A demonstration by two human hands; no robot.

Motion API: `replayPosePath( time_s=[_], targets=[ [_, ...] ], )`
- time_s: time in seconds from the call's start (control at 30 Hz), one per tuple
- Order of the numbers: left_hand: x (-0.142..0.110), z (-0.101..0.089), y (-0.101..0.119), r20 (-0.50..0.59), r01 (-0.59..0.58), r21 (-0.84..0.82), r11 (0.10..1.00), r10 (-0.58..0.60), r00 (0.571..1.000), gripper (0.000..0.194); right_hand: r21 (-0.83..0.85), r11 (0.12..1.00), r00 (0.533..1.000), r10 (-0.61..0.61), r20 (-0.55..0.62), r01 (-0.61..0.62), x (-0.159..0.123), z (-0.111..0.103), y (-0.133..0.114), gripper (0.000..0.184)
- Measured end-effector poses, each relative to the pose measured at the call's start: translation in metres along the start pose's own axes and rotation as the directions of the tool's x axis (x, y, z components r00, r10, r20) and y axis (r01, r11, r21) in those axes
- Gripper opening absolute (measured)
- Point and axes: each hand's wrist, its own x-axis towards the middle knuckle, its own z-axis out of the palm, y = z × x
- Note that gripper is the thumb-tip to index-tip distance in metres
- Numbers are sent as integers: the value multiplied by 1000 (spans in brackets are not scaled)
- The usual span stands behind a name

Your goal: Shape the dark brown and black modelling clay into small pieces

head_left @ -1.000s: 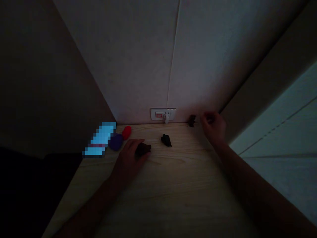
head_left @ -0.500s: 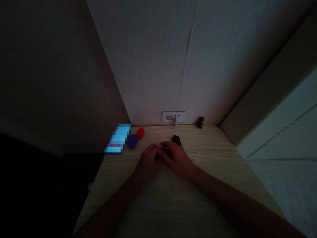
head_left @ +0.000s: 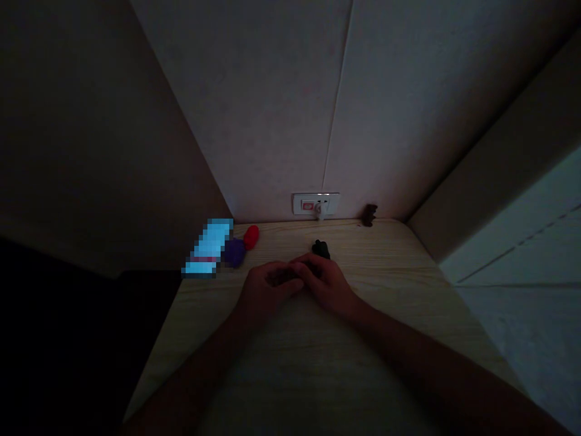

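Both hands meet fingertip to fingertip low over a wooden tabletop (head_left: 290, 357). My left hand (head_left: 265, 293) curls round a dark brown lump (head_left: 285, 277), mostly hidden by the fingers and dim light. On its right side, my right hand (head_left: 327, 283) is bent inwards, thumb and fingers closed at the same lump. Just behind the right hand lies a small black lump (head_left: 320, 248), partly covered by it. A purple lump (head_left: 234, 253) and a red oval lump (head_left: 251, 237) sit side by side to the left.
A blurred-out bright blue rectangle (head_left: 209, 247) lies at the left table edge. Against the wall at the back right stands a small dark brown jagged piece (head_left: 369, 215). A wall socket (head_left: 316, 204) with a white plug sits just above the table's rear edge.
My right hand has come from the back right corner, beside the jagged piece, to join my left hand at the dark brown lump. The view has shifted slightly.
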Motion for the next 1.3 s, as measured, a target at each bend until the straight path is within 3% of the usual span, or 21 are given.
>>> replayPosePath(
  time_s=[0.1,0.27,0.47,0.6,0.87,1.03,1.17,1.3],
  targets=[
    [1,4,-2,-75,29,-116,993,-38,996,26,119,991,997,68,-37,-63,1,2,1,38],
    [3,3,-3,-140,51,-138,989,-70,988,33,134,984,982,134,-134,-117,0,3,2,34],
    [3,-10,0,-190,29,-69,997,-42,981,43,158,986,994,75,-78,-62,-2,3,1,39],
    [0,-14,4,-172,10,-45,999,-18,985,35,118,991,992,74,-99,-62,-3,3,4,44],
    [-5,-10,12,-92,-53,48,997,57,994,16,279,951,991,132,20,-133,-2,1,0,37],
    [-1,-9,3,-6,-27,-110,994,26,1000,24,200,972,992,114,47,-121,-1,0,-3,40],
    [1,-2,-5,0,2,-293,956,-2,1000,31,166,982,996,90,-22,-85,-1,1,1,43],
    [0,1,-5,-15,-2,-313,950,-3,1000,31,136,987,991,98,-95,-85,0,1,2,41]
  ],
)
